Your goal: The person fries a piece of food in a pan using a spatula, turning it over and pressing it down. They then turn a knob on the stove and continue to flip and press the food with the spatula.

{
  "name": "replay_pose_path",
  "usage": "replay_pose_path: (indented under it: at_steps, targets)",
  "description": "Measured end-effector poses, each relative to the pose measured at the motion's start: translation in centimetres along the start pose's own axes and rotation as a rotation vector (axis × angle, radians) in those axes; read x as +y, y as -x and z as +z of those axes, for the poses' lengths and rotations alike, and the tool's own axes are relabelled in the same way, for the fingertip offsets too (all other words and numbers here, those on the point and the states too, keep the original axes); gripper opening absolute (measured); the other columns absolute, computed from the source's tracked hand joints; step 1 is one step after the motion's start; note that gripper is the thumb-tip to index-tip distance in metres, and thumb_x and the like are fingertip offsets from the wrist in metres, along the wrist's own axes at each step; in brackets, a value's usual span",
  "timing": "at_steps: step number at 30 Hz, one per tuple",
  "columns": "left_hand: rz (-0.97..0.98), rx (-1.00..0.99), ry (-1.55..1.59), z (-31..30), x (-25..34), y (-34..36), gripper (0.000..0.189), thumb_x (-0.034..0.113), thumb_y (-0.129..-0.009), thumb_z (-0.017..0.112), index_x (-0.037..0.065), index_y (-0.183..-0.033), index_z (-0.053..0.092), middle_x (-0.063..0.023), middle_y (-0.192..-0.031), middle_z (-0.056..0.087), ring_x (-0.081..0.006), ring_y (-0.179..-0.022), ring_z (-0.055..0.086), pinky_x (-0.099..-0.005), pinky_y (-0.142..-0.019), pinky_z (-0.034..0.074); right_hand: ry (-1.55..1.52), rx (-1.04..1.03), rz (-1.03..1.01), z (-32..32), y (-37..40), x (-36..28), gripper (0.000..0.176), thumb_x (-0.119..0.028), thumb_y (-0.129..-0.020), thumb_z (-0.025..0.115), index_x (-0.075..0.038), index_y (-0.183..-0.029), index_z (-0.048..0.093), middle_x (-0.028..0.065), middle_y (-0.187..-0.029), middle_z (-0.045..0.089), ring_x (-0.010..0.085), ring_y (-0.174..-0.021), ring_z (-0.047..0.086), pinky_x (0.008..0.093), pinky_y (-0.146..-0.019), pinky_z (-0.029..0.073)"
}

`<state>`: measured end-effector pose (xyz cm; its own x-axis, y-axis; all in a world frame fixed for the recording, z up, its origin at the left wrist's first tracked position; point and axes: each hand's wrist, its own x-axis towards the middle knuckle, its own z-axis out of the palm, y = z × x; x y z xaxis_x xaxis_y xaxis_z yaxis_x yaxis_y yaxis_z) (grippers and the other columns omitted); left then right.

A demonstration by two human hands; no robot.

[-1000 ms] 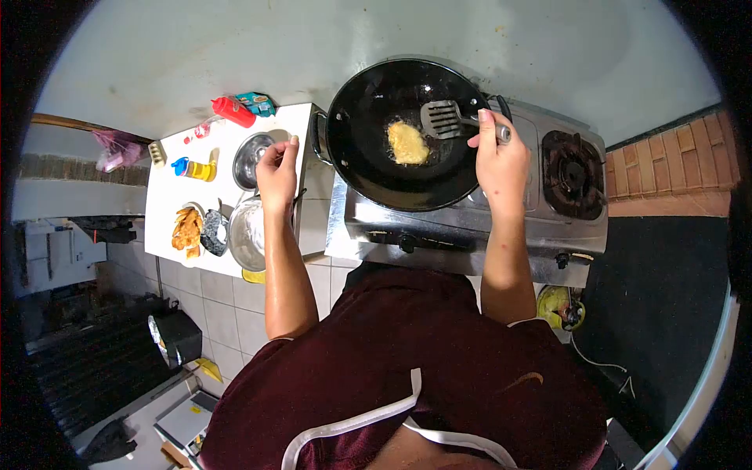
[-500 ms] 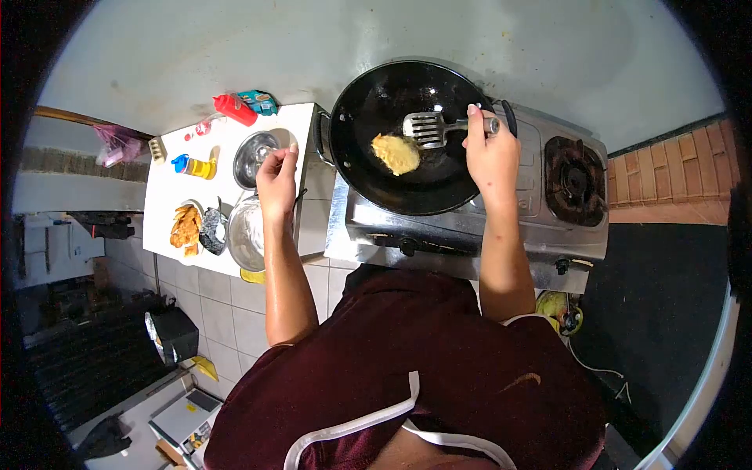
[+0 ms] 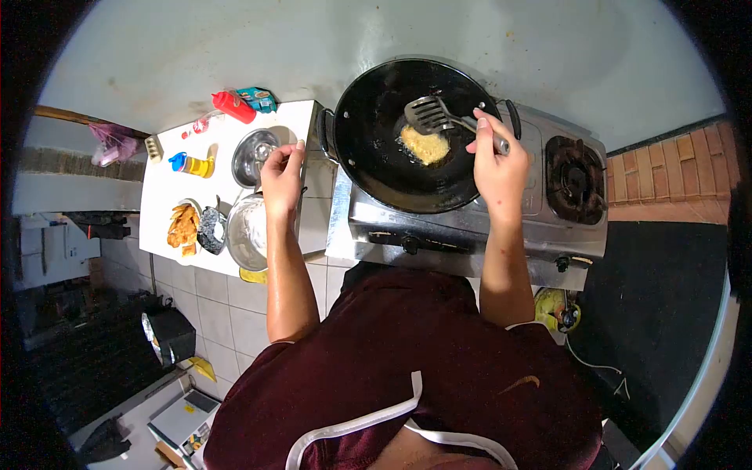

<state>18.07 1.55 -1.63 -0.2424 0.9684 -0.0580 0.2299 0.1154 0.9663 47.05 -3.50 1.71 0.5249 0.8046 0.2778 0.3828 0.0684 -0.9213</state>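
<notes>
My right hand is wrapped round the handle of a slotted metal spatula. The spatula's blade is over the far edge of a golden piece of fried food that lies in the black wok. My left hand hovers at the table's right edge, beside a shiny metal bowl. Its fingers are curled and pinched together, and I cannot tell whether something small is between them. Below that hand is a second metal bowl with pale residue inside.
The wok sits on the left burner of a steel gas stove; another burner is at right. On the white table are a plate of fried pieces, a blue-capped oil bottle, a red squeeze bottle and a black dish.
The spatula has turned over and risen slightly toward the back of the wok. The fried piece has shifted right and shows a browner, rougher surface. My left hand has barely moved.
</notes>
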Motion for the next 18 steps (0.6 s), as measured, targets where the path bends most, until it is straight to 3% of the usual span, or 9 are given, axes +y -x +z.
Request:
replay_pose_path:
  at_steps: [9,18]
  targets:
    - [0.049,-0.064,0.059,-0.1,0.2,-1.4,0.023,0.023,-0.086,0.064,0.000,-0.090,0.063,0.0012,-0.076,0.058,-0.0050,-0.069,0.047,-0.0194,-0.062,0.038,0.134,0.029,0.152,-1.9,0.5,-2.6,0.024,-0.023,-0.090,0.057,-0.005,-0.101,0.067,0.0083,-0.069,0.067,0.0109,-0.063,0.065,0.0238,-0.059,0.048]
    - [0.055,-0.049,0.058,0.5,0.4,-2.7,0.025,0.025,-0.085,0.066,0.000,-0.090,0.064,-0.0006,-0.080,0.061,-0.0071,-0.073,0.052,-0.0209,-0.069,0.040,0.122,-0.017,0.143,-2.7,2.1,-3.1,0.024,-0.021,-0.090,0.055,-0.004,-0.101,0.066,0.0068,-0.072,0.065,0.0132,-0.064,0.066,0.0237,-0.056,0.047]
